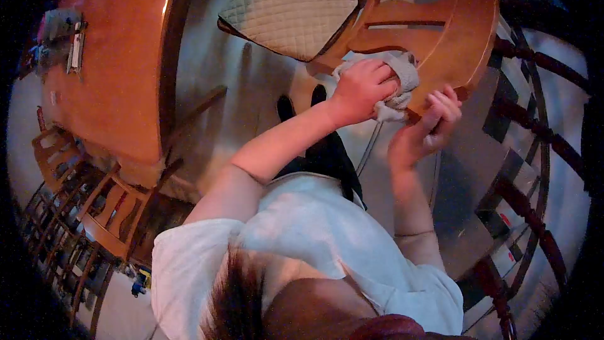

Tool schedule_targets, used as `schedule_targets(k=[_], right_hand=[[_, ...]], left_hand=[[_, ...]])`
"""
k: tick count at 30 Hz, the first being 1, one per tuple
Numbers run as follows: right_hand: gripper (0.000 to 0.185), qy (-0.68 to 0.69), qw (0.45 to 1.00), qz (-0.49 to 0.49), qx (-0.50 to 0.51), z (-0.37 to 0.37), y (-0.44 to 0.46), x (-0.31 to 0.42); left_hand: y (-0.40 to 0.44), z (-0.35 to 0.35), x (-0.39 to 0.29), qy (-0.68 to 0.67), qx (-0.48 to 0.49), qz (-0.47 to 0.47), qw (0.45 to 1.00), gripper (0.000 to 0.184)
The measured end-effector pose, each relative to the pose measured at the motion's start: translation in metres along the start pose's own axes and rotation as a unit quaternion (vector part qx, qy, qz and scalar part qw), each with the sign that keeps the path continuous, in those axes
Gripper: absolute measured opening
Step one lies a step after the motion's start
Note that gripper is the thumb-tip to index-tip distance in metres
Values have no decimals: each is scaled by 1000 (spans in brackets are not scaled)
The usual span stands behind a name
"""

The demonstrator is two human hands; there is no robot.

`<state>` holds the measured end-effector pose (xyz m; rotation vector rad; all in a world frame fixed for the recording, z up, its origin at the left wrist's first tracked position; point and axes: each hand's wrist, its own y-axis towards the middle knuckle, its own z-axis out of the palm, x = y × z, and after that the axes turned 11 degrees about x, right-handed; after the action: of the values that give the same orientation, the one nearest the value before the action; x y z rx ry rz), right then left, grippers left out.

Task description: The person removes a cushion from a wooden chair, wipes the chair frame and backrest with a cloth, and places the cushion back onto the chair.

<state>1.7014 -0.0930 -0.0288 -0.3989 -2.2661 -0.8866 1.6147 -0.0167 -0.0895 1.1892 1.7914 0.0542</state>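
My left hand [363, 91] is closed on a crumpled light grey cloth [402, 75], pressing it against the back of a wooden chair [462, 31]. Part of the cloth hangs down below my fingers. Close by on the right, my right hand [428, 123] has its fingers curled at the corner of the same chair back; it appears to hold that edge, though the contact is partly hidden. A quilted beige cushion [289, 6] lies on the chair's seat.
A large wooden table [119, 44] stands to the left, with small items [75, 47] at its far side. More wooden chairs [116, 211] are at lower left. Dark turned railing posts [528, 201] run along the right, with boxes [503, 220] beside them. My feet [302, 106] are below the chair.
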Motion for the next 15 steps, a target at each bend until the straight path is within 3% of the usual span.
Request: schedule_targets(k=[6,15], right_hand=[[14,-68,997,4,37,0,-58,25],[10,-48,996,39,65,-1,-106,32]], left_hand=[[-57,-1,-9,21,17,-12,1000,18],[-101,5,-12,54,51,-7,997,19]])
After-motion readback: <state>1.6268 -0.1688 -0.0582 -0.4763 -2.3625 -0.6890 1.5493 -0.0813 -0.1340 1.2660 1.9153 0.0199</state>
